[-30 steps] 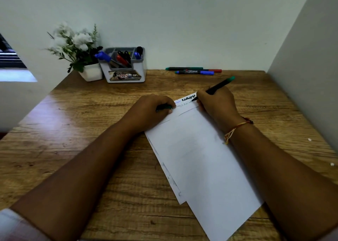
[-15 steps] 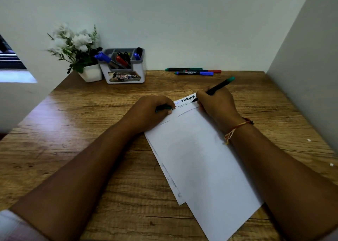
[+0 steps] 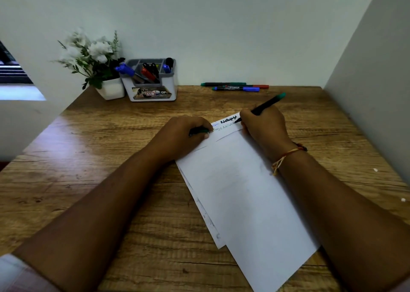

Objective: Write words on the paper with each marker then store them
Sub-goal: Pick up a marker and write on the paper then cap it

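paper (image 3: 244, 192) on desk (image 3: 111, 180), organizer (image 3: 153, 92) behind left, loose markers (image 3: 235, 87) behind right

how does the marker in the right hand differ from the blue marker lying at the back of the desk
The green-ended marker is gripped in the right hand, tilted, its tip on the paper; the blue marker lies flat and untouched near the wall. The held one is uncapped, and the left hand seems to hold its cap; the blue one is capped. Their end colours differ: green against blue. Both have slim dark barrels.
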A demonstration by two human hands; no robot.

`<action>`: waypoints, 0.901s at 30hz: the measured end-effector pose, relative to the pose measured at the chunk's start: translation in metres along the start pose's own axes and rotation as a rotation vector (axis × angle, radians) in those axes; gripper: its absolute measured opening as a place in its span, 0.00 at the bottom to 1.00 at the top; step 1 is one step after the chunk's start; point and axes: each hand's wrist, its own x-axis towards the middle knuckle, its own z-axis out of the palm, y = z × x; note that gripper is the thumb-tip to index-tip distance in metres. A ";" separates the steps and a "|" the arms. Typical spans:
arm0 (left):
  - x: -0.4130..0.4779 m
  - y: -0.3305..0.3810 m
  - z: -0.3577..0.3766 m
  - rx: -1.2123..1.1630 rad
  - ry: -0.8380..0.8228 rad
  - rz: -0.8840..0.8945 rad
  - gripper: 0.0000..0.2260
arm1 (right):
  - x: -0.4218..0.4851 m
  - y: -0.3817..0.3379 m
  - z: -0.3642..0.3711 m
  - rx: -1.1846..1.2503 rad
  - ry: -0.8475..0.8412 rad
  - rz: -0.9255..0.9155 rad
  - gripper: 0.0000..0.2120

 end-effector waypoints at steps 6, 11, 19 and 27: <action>0.000 0.000 0.000 -0.001 -0.004 -0.006 0.11 | 0.001 0.001 0.000 0.008 0.005 0.008 0.10; 0.000 0.000 0.000 -0.001 -0.001 -0.007 0.11 | 0.000 0.000 -0.001 0.023 0.000 0.015 0.10; 0.001 -0.001 0.001 -0.006 0.001 -0.008 0.11 | -0.001 -0.002 -0.003 -0.014 -0.007 0.002 0.12; 0.000 0.000 0.001 -0.021 -0.001 -0.019 0.10 | 0.001 0.000 -0.001 0.022 0.018 0.030 0.13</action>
